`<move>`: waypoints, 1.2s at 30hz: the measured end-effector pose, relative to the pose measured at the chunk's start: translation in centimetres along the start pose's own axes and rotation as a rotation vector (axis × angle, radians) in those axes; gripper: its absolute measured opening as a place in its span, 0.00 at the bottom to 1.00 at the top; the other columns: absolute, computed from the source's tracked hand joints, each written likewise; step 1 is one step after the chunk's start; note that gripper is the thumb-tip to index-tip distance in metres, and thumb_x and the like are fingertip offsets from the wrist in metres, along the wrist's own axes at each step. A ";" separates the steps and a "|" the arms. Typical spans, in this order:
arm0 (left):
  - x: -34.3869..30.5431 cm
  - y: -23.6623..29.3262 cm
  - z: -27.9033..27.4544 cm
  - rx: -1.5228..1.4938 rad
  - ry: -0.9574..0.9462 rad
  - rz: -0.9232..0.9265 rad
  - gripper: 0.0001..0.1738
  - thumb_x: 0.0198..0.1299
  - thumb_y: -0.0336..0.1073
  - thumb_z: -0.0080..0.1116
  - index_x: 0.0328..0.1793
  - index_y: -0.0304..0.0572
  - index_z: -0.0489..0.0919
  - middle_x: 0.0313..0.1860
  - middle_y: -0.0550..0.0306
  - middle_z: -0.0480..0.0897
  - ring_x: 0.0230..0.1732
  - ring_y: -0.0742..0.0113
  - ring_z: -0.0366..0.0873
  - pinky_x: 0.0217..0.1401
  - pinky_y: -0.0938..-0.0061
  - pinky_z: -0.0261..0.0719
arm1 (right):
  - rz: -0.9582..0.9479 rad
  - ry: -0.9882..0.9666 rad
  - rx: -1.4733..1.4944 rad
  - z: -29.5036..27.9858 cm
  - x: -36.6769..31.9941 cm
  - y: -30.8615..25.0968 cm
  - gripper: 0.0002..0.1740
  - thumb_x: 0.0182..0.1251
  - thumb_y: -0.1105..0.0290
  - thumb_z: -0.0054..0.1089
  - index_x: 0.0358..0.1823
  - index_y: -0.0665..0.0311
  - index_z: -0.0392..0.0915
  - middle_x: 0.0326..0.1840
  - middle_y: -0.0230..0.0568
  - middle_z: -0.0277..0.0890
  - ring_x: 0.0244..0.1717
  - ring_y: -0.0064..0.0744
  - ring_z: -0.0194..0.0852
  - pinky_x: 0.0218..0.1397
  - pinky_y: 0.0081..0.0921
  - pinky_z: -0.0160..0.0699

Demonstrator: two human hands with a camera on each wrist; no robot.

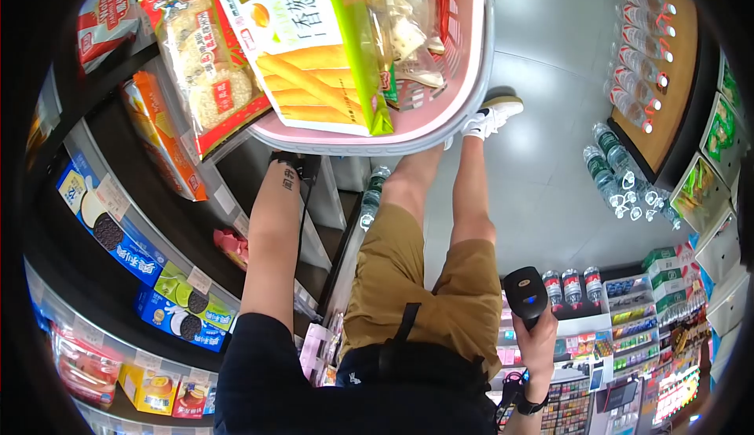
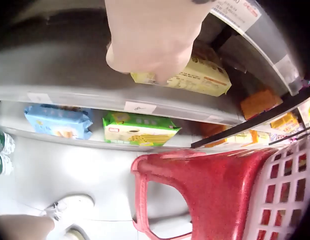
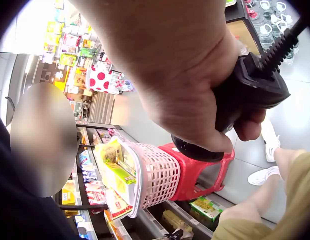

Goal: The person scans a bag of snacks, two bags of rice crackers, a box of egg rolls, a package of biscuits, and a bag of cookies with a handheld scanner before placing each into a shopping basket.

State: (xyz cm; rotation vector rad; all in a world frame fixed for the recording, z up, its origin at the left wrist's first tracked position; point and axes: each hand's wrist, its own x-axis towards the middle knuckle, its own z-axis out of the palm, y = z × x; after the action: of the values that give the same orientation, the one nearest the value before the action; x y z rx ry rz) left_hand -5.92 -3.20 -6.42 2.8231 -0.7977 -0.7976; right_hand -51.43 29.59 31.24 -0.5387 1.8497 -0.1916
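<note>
My right hand [image 1: 538, 345] grips a black handheld scanner [image 1: 525, 290]; its fingers wrap the handle in the right wrist view, where a coiled cable leaves the scanner. In the left wrist view my left hand [image 2: 150, 40] is at a pale yellow packet [image 2: 202, 77] on a grey shelf [image 2: 45, 75]. The hand overlaps part of the packet, its fingers mostly hidden, and I cannot tell whether they grip it. The basket hides this hand in the head view. Lower down sit a blue packet [image 2: 60, 121] and a green packet [image 2: 140, 130].
A pink basket [image 3: 160, 167] full of snack packs stands on a red stool [image 2: 215, 185] beside the shelves. Cookie boxes [image 1: 110, 219] line the shelves at left. Water bottles [image 1: 640, 46] stand at right, with more bottles [image 1: 373, 195] on the floor near the legs.
</note>
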 end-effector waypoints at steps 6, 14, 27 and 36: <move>-0.4 0.0 0.0 0.005 -0.011 0.066 0.32 0.64 0.48 0.69 0.69 0.38 0.79 0.65 0.39 0.82 0.58 0.58 0.86 0.55 0.62 0.84 | 0.016 0.008 -0.002 0.3 -0.3 1.9 0.19 0.63 0.80 0.64 0.55 0.73 0.72 0.36 0.62 0.82 0.39 0.68 0.82 0.40 0.46 0.79; -4.4 -1.2 -0.2 -0.064 0.005 0.151 0.32 0.63 0.49 0.70 0.69 0.39 0.80 0.65 0.38 0.82 0.58 0.59 0.86 0.55 0.62 0.84 | -0.057 0.033 0.004 0.5 -1.7 2.0 0.18 0.63 0.80 0.64 0.53 0.72 0.73 0.36 0.61 0.82 0.39 0.67 0.83 0.39 0.45 0.80; -16.9 -8.5 1.3 -0.550 0.113 0.126 0.17 0.64 0.27 0.69 0.51 0.38 0.71 0.36 0.51 0.82 0.32 0.64 0.82 0.31 0.65 0.86 | -0.140 0.040 -0.163 -2.2 -10.5 0.6 0.19 0.62 0.77 0.66 0.53 0.71 0.72 0.37 0.64 0.82 0.44 0.70 0.81 0.42 0.50 0.81; -30.3 -10.0 -13.8 -0.520 -0.123 0.116 0.10 0.69 0.34 0.63 0.45 0.33 0.77 0.31 0.51 0.84 0.28 0.66 0.86 0.30 0.70 0.86 | -0.310 -0.037 -0.201 -7.5 -10.5 2.1 0.23 0.61 0.71 0.69 0.56 0.71 0.74 0.37 0.61 0.84 0.43 0.64 0.85 0.46 0.46 0.83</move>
State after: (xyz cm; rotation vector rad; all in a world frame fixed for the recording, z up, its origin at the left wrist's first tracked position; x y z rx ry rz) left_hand -16.29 20.30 17.05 2.2696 -0.6455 -0.9973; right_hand -56.31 35.19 41.99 -0.9632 1.7526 -0.2014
